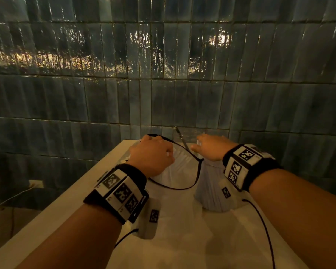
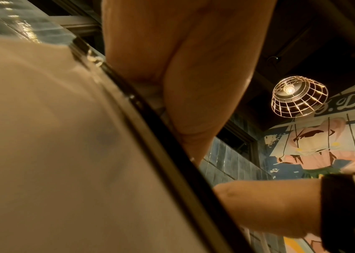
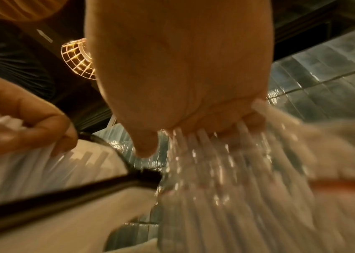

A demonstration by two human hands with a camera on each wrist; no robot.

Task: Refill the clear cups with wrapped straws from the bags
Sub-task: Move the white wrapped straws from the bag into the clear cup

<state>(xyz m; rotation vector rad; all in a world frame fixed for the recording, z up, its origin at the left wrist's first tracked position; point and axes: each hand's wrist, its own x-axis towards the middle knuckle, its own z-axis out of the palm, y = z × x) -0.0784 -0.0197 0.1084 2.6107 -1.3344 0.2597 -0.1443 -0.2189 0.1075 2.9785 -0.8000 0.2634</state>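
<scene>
Two hands up at the far end of the white surface (image 1: 81, 181), each busy with its own bunch. Left hand (image 1: 151, 155) curled round a fan of white wrapped straws (image 3: 42, 164), pinching them near the tops, probably so they stay in one bundle. Right hand (image 1: 211, 147) on top of a second bunch of straws in shiny clear wrapping (image 3: 219, 171), thumb sticking out, fingers hidden behind the palm, so can't tell if gripping or just pressing down to level them. Looks like a clear cup (image 1: 211, 189) under that hand, already packed with pale straws, standing upright on the surface. Black cable (image 1: 197, 173) from the wrist gear looping right between both bunches, likely to snag. Bags not really clear here, maybe the crinkly plastic under everything. Guessing mid-refill, with the left bunch not yet in a cup.
</scene>
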